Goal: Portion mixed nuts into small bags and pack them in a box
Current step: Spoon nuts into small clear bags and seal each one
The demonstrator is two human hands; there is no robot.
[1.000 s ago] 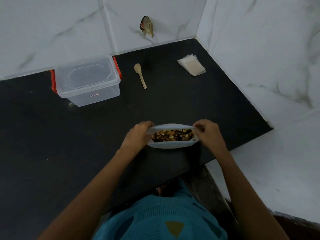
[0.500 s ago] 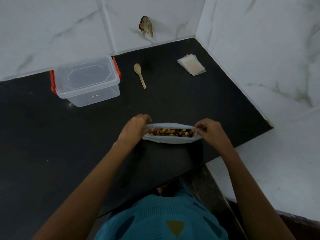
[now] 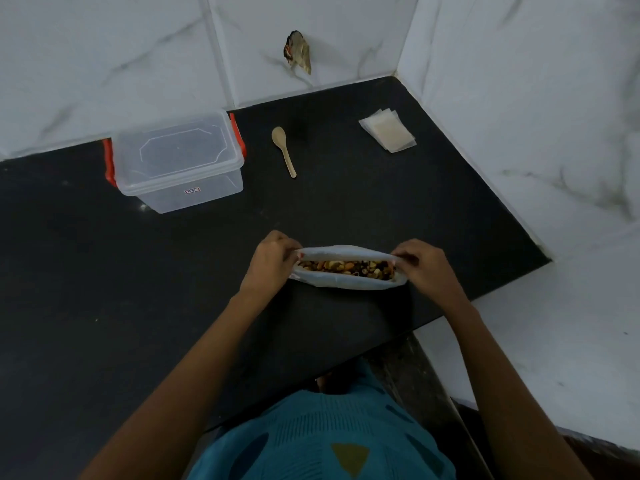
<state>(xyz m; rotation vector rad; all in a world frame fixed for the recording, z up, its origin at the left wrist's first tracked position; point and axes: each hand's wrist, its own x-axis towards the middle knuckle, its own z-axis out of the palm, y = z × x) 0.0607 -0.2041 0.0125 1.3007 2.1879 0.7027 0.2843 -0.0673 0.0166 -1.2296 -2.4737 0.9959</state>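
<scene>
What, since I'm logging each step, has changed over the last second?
The left hand and right hand pulled the nut bag sideways at its mouth; the rounded opening became a narrower slit. Both keep their grip on its ends. The box, spoon and stack of small bags stayed put.

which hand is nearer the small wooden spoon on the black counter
Left. The left hand, pinching the white bag of mixed nuts, sits almost straight in front of the small wooden spoon; the right hand pinches the bag's other end, farther right.
</scene>
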